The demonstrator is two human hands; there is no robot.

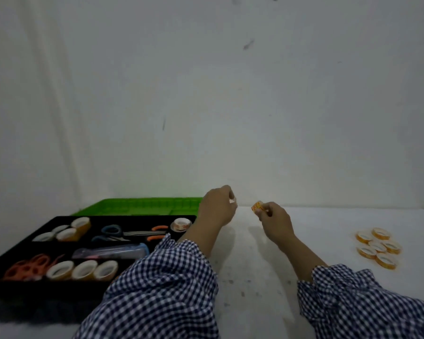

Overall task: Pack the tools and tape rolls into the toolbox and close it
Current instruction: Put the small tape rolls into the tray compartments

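Fingers [267, 209] of my right hand [275, 217] pinch a tape roll [257, 206], likely bound for the toolbox [22, 297]; left hand [217, 209] curled, contents undeterminable.

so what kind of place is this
Likely a plain indoor packing bench rather than a real workshop: a white table against a bare wall, with an open toolbox and loose tape rolls on it.
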